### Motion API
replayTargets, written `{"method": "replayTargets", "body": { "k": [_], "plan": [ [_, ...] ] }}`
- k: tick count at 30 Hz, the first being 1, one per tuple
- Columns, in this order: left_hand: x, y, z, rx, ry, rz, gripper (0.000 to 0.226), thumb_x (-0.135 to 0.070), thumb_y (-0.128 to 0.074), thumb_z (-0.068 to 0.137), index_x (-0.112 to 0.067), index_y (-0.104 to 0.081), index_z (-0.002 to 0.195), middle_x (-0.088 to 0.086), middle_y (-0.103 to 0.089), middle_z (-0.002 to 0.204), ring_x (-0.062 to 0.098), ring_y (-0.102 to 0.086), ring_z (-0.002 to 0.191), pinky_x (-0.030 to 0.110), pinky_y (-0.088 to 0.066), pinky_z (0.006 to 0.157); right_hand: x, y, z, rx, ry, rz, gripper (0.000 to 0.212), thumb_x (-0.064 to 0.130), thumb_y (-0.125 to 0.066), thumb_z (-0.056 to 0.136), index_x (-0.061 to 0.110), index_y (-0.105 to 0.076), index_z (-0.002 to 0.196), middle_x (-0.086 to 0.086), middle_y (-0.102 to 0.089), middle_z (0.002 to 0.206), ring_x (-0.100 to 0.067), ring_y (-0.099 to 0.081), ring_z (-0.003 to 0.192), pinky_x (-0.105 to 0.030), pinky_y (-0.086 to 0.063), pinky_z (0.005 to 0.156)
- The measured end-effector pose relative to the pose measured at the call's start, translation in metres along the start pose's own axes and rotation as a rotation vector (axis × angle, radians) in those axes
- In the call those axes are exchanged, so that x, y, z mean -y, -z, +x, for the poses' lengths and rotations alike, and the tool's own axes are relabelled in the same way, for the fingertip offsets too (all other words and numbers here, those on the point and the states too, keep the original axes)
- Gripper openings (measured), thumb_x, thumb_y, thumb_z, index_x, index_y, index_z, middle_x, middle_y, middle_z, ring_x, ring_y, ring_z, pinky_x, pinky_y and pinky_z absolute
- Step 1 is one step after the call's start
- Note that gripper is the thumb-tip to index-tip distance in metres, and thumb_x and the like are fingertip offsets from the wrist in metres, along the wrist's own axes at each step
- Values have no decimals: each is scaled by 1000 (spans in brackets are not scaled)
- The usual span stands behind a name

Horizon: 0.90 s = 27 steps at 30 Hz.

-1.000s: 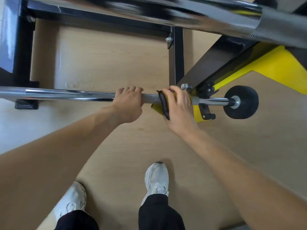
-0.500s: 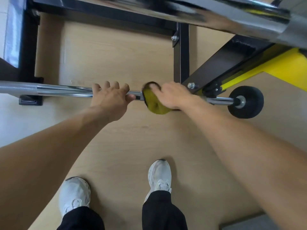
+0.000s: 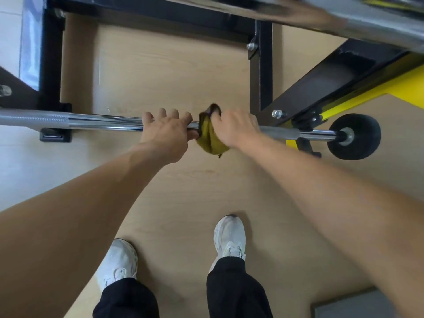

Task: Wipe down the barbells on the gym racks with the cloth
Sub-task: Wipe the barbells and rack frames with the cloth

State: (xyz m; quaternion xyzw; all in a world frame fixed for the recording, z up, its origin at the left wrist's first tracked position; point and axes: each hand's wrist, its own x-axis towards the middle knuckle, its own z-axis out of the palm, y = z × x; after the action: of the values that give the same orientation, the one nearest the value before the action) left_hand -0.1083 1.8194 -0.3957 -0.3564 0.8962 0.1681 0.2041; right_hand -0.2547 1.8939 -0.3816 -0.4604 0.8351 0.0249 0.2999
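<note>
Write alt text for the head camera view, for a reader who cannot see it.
Seen from above, a person's right hand grips a yellow cloth wrapped around a chrome barbell resting across a black rack, while the left hand holds the bar just beside it. Below are a pale wooden floor, white sneakers and black trousers.

A pale wood-grain floor (image 3: 174, 72) fills most of the view under even, soft light. At the left edge it meets lighter tiles (image 3: 9, 42). A grey mat (image 3: 348, 306) shows in the bottom right corner. A black steel frame (image 3: 260, 65) with bolted joints stands on the floor, and a yellow part (image 3: 399, 86) slants beside its angled beam at right.
</note>
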Motion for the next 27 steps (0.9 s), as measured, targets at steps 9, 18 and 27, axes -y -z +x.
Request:
{"method": "replayTargets", "body": {
  "k": [9, 18, 27],
  "plan": [
    [2, -3, 1, -49, -12, -7, 29, -46, -36, 103, -23, -46, 118, 4, -53, 116, 31, -43, 114, 47, -29, 96, -2, 3, 24, 237, 112, 65, 33, 40, -41, 100, 15, -63, 103, -9, -64, 100, -28, -62, 93, -42, -49, 81],
    [-2, -2, 0, -10, 24, -5, 36, -50, -31, 102, -22, -46, 120, 7, -52, 116, 32, -42, 114, 49, -27, 99, -23, 34, 36, 682, 27, -265, 48, 59, -76, 74, 15, -62, 85, -4, -67, 90, -27, -64, 86, -34, -52, 81],
    [-4, -1, -2, -20, 61, -5, 36, -50, -32, 102, -23, -46, 121, 6, -51, 116, 30, -42, 114, 49, -26, 102, -64, -13, -27, -228, 347, -258, 41, 8, -72, 79, 14, -59, 117, -6, -60, 106, -28, -55, 96, -38, -46, 81]
  ]
}}
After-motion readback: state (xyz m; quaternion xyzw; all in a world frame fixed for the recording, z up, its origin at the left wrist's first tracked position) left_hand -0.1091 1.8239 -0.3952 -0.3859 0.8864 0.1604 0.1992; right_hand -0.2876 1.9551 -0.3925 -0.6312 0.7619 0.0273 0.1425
